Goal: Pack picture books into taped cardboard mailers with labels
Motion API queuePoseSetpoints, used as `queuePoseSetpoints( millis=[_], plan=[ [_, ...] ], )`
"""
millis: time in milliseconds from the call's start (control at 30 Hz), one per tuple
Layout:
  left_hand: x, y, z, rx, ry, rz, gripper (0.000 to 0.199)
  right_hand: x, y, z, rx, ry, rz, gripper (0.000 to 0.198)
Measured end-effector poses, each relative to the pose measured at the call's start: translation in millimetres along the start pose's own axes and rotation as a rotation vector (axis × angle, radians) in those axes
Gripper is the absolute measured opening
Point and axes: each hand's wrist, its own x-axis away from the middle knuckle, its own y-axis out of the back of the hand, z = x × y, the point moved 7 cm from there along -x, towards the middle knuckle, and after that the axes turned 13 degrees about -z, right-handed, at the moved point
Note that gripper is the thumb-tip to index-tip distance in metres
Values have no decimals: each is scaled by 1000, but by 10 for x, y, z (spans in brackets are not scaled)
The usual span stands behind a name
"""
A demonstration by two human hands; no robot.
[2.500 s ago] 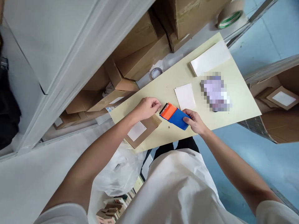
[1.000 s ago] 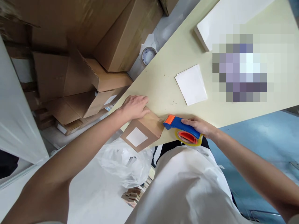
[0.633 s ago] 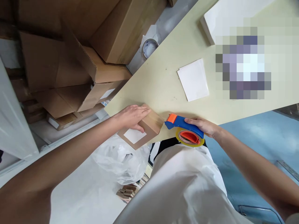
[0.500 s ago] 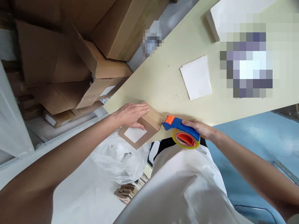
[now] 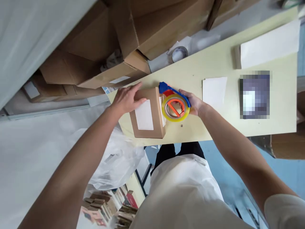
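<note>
Cardboard box (image 5: pixel 156 116), one, brown, white label (image 5: pixel 144 116) on the facing side; stands on the pale table (image 5: pixel 195 82) between the hands. Left hand (image 5: pixel 125 99): spread, unclenched, thumb at label's upper edge, fingers by the box's nearest corner; pressure cannot be told. Right hand (image 5: pixel 193 102): grasps tape dispenser (image 5: pixel 174 108), blue, yellow roll. Change: box now sits squarer, dispenser head higher. Apparent meaning: tool lies alongside the box; contact unclear. White papers (image 5: pixel 214 90): just right of right hand.
</note>
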Motion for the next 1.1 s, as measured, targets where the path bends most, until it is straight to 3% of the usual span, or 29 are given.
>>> queuePoseSetpoints(
  millis=[133, 200, 333, 433, 533, 700, 800, 900, 1000, 1100],
  plan=[
    [75, -40, -254, -20, -93, -159, 74, -139, -67, 226, 191, 21, -22, 37],
    [98, -89, -314, -33, -78, -182, 74, -134, -24, 265, 237, 117, -103, 37],
    [125, -125, -328, -54, -75, -199, 68, 60, 89, 311, 335, 398, -260, 42],
    [130, -122, -337, -58, -112, -199, 63, 239, 44, 233, 476, 512, -195, 52],
    [135, -128, -347, -66, -109, -181, 60, 337, 11, 201, 616, 636, -224, 70],
    [181, -139, -364, -120, -60, -141, 62, 456, 149, 132, 710, 722, -271, 74],
    [214, -148, -369, -147, -45, -129, 62, 694, 477, -169, 726, 705, -308, 77],
    [237, -158, -370, -152, -23, -135, 65, 986, 743, -794, 672, 649, -248, 80],
    [252, -159, -380, -125, 18, -158, 64, 1190, 775, -1477, 599, 601, -192, 82],
    [268, -161, -353, -73, 95, -202, 61, 1258, 693, -1795, 470, 633, -294, 80]
  ],
)
